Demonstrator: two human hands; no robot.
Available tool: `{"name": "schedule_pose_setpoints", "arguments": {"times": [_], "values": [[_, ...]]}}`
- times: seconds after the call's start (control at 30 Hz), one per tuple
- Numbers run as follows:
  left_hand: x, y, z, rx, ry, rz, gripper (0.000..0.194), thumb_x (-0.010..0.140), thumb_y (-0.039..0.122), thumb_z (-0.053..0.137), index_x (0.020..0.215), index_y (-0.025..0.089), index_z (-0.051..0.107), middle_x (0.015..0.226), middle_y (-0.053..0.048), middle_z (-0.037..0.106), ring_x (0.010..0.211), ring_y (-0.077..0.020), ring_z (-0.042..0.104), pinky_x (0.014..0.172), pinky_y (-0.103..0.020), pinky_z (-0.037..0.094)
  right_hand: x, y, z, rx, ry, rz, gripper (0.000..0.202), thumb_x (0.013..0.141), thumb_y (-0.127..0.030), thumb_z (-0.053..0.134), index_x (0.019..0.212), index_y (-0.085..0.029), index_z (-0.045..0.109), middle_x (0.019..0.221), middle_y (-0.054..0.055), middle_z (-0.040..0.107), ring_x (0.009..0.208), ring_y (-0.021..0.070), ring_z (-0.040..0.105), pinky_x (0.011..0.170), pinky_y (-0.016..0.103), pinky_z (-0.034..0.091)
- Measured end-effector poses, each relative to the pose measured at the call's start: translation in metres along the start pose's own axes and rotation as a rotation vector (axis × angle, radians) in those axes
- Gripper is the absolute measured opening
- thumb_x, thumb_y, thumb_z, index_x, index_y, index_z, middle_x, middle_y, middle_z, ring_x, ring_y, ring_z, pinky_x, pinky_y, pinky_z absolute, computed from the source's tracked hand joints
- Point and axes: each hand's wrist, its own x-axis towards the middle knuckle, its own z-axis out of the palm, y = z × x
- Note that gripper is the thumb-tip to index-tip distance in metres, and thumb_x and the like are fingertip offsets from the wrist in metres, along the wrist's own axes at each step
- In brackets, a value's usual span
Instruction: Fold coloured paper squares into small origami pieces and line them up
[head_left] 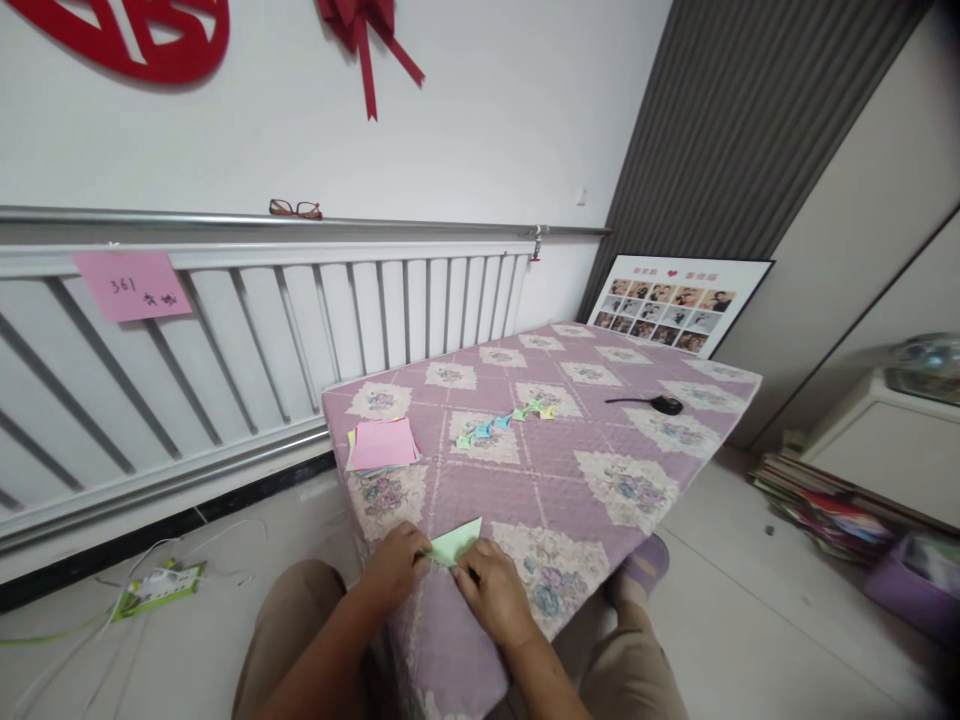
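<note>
Both hands hold one green paper [456, 543] at the near edge of the worktop [551, 480].
The left hand [395, 567] pinches its corner at 9 o'clock, and the right hand [495, 592] grips its side at 4 o'clock; how firmly, I cannot tell. In my judgement, uneven pulling of the fingers could make a crease crooked or tear the thin paper, and the soft cloth [442, 640] below may give poor support. From the paper, the pink-topped stack [384, 445] lies at 11 o'clock, the row of small folded pieces [504, 424] at 1 o'clock.
</note>
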Motion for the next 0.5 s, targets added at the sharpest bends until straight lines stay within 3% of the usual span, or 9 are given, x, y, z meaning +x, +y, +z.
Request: {"name": "schedule_pose_setpoints", "arguments": {"times": [0.13, 0.5], "values": [[0.007, 0.002, 0.001, 0.057, 0.007, -0.064, 0.017, 0.082, 0.021, 0.047, 0.082, 0.018, 0.063, 0.091, -0.005, 0.057, 0.089, -0.0182, 0.053, 0.083, -0.030, 0.039, 0.001, -0.003, 0.001, -0.032, 0.009, 0.036, 0.015, 0.083, -0.023, 0.057, 0.067, -0.021, 0.057, 0.075, 0.000, 0.059, 0.077, 0.0152, 0.053, 0.070, 0.025, 0.035], [0.024, -0.012, 0.007, 0.141, -0.054, -0.198, 0.017, 0.083, 0.030, 0.049, 0.078, 0.018, 0.061, 0.089, -0.003, 0.059, 0.084, -0.0166, 0.054, 0.078, -0.027, 0.037, 0.002, -0.005, 0.009, -0.166, 0.049, 0.191, 0.020, 0.085, -0.025, 0.053, 0.067, -0.020, 0.058, 0.076, 0.003, 0.060, 0.075, 0.0154, 0.051, 0.069, 0.025, 0.030]]}}
